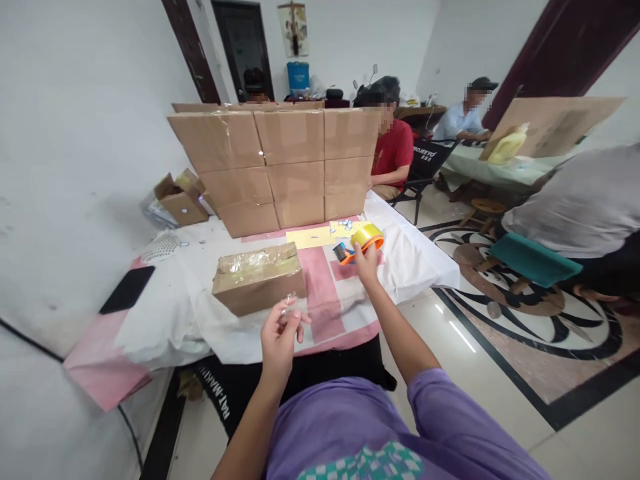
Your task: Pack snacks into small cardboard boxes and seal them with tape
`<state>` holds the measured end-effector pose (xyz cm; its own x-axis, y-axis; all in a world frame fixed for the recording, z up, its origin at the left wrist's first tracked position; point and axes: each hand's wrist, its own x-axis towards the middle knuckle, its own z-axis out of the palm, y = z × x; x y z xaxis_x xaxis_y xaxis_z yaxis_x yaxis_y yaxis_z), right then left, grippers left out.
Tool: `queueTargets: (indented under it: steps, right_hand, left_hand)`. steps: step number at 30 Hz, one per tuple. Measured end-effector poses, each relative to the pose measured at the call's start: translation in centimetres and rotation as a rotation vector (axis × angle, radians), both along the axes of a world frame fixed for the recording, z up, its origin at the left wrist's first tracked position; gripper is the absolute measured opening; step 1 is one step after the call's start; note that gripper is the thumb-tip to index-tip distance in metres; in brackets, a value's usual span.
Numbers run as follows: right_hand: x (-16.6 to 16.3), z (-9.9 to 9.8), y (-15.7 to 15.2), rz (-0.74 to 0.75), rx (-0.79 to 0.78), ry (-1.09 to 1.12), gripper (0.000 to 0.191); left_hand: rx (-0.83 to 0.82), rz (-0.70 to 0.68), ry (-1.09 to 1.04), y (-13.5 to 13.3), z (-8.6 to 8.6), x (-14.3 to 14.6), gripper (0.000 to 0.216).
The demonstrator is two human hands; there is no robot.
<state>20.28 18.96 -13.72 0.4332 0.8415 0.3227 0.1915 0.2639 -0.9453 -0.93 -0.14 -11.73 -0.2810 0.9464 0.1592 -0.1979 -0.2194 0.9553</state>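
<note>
My right hand [367, 261] reaches out over the table and grips an orange tape dispenser [361, 243] with a yellow roll of tape. My left hand [280, 333] hovers near the table's front edge, its fingers pinched on a small clear scrap that I cannot make out. Just beyond the left hand lies a small cardboard box [259, 277], its top sealed with shiny clear tape. The box rests on a white and pink cloth covering the table [330, 300].
A wall of stacked cardboard boxes [280, 167] stands at the table's far side, with open cartons [180, 199] at the left. A black phone [127, 289] lies on the left. Yellow paper [310, 237] sits behind the dispenser. Other people sit beyond and at the right.
</note>
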Motion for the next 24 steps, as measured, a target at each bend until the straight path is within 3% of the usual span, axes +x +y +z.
queueTargets:
  steps: [3,6,15,18,21,24]
  right_hand:
    - [1.3,-2.3,3.1,-0.012,-0.058,-0.129,0.028]
    - [1.9,-4.2,4.2,-0.001,-0.103,-0.272,0.026]
    - [3.0,-5.8,2.0,0.03,-0.117,-0.644,0.031]
    - [3.6,-5.2,0.2,0.055,-0.088,-0.681,0.03]
    - [2.6,-3.1,-2.7,0.136,-0.021,-0.685,0.027]
    - [-0.5,0.8,-6.2,0.44,0.117,-0.519,0.021]
  left_hand:
    - [-0.007,0.023,0.024,0.7,0.7,-0.7,0.044]
    - [-0.021,0.021,0.046,1.1,1.2,-1.2,0.045]
    - [-0.056,0.015,0.088,1.4,1.5,-2.5,0.049]
    - [-0.066,0.019,0.096,1.0,1.4,-2.6,0.05]
    - [-0.054,0.032,0.116,0.8,1.4,-2.6,0.05]
    - [-0.023,0.066,0.175,0.8,1.2,-2.5,0.047]
